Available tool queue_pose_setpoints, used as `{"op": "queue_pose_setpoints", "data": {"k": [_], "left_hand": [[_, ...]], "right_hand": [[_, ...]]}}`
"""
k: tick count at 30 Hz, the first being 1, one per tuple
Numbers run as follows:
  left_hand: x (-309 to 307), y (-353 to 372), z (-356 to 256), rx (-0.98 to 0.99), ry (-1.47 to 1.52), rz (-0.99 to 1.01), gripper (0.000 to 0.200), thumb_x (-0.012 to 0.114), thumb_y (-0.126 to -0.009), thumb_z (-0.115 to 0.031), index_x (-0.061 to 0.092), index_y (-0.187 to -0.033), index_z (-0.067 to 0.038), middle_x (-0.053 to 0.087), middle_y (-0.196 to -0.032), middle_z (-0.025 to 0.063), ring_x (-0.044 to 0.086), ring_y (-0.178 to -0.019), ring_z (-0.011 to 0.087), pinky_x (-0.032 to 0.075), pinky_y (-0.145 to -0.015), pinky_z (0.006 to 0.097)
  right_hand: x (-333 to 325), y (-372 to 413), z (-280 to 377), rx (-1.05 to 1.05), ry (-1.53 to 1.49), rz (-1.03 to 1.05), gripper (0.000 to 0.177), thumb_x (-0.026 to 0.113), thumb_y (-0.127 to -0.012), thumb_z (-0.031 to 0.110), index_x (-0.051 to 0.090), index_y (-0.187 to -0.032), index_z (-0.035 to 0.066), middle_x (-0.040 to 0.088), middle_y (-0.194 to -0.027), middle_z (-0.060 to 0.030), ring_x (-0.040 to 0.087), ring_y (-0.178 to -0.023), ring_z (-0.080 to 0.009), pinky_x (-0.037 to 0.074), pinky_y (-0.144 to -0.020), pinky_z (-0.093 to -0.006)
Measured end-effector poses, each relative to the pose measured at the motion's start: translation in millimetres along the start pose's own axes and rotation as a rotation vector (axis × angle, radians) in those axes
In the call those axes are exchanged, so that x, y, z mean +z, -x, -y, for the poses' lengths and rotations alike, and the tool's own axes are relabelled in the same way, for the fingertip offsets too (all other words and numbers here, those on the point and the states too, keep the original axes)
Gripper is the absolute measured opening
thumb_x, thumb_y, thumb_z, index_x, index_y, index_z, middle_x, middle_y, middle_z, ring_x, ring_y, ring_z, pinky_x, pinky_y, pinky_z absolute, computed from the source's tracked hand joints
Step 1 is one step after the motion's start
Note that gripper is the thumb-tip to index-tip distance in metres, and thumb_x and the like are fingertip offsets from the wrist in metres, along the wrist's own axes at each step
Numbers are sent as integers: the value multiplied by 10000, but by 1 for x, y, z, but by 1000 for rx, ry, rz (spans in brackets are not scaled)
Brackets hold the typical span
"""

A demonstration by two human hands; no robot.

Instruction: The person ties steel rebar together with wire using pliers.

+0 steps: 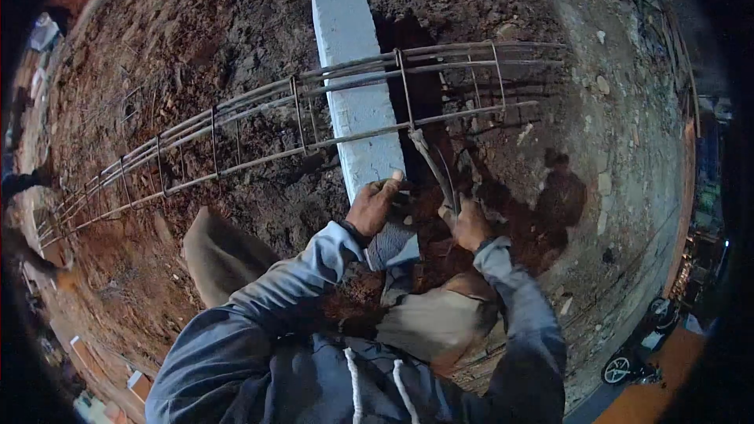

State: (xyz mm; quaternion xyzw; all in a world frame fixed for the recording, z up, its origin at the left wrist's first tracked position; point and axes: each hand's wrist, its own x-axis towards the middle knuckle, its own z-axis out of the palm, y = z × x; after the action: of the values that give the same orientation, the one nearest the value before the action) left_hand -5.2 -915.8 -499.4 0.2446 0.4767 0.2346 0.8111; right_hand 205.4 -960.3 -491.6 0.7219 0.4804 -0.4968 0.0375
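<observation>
A long rebar cage (275, 155) of rods and square stirrups lies across a pale block-like slab (365, 137). My right hand (470, 223) is closed round the handles of steel pincers (433, 165). The pincers' jaws meet the lower rod where a stirrup crosses it, just right of the slab. Over the near part of the slab, my left hand (375, 205) is closed with thumb and fingers together. A thin dark line, perhaps wire, shows near its fingertips; what the fingers hold is too small to make out.
Rough reddish-brown soil (181, 55) surrounds the cage, with a paler stony strip (605, 110) at right. My bent knees (224, 255) are close below the cage. At far left a person's limb (31, 255) is partly seen. A spoked wheel (616, 370) shows at lower right.
</observation>
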Motion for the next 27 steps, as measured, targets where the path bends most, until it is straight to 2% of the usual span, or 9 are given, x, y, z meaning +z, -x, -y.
{"op": "queue_pose_setpoints", "data": {"k": [6,9,11,12,14,15,21,25,27], "left_hand": [[23,-13,8,129,-313,-29,619,393,-878,-522,586,-1006,51,623,-911,116,554,-800,174,425,-751,307],[29,-15,7,88,-423,-185,537,473,-858,-492,601,-824,29,565,-714,37,474,-638,108,399,-578,282],[40,-6,-6,23,-245,-169,538,504,-838,-502,600,-815,28,561,-709,29,477,-654,93,394,-579,259],[43,-11,-2,33,-248,-163,538,504,-838,-502,600,-815,28,561,-709,29,477,-654,93,394,-579,259],[49,-30,14,95,-78,-142,563,481,-832,-536,606,-896,9,550,-723,14,469,-643,74,368,-578,229],[51,-35,17,99,-76,-141,563,481,-832,-536,606,-896,9,550,-723,14,469,-643,74,368,-578,229],[81,-39,-16,67,300,40,520,536,-813,-496,597,-923,9,606,-848,94,560,-744,157,429,-673,280],[86,-48,-13,71,433,42,576,557,-777,-540,608,-826,31,602,-738,92,561,-642,165,430,-602,295],[79,-56,-7,22,53,-131,637,591,-720,-593,612,-706,44,575,-603,85,545,-538,166,423,-540,320]], "right_hand": [[73,-96,-107,-287,27,-324,524,558,-758,143,381,-1227,-10,552,-791,-159,552,-734,-324,416,-609,-427],[65,-91,-102,-870,362,-860,510,555,-753,119,373,-1217,13,526,-751,-118,526,-685,-285,414,-596,-404],[24,-53,-72,-443,-5,-231,455,570,-778,166,393,-1171,21,520,-727,-80,518,-608,-222,435,-545,-351],[12,-40,-64,-447,-2,-243,455,570,-778,166,393,-1171,21,520,-727,-80,518,-608,-222,435,-545,-351],[-8,-16,-47,-92,-536,338,383,568,-820,243,438,-1102,19,535,-693,-72,529,-538,-185,451,-484,-304],[-18,-2,-34,-232,-830,495,391,592,-823,294,489,-1039,-15,558,-673,-77,538,-503,-171,466,-453,-296],[-51,24,-2,-22,-871,689,388,632,-796,312,548,-968,-26,580,-767,-126,589,-637,-210,500,-548,-345],[-74,33,-17,46,-543,344,423,628,-800,299,519,-1044,-29,582,-820,-143,595,-688,-228,505,-593,-356],[-80,40,-28,53,-433,94,445,625,-802,293,505,-1082,-30,583,-847,-152,598,-714,-237,507,-615,-361]]}}
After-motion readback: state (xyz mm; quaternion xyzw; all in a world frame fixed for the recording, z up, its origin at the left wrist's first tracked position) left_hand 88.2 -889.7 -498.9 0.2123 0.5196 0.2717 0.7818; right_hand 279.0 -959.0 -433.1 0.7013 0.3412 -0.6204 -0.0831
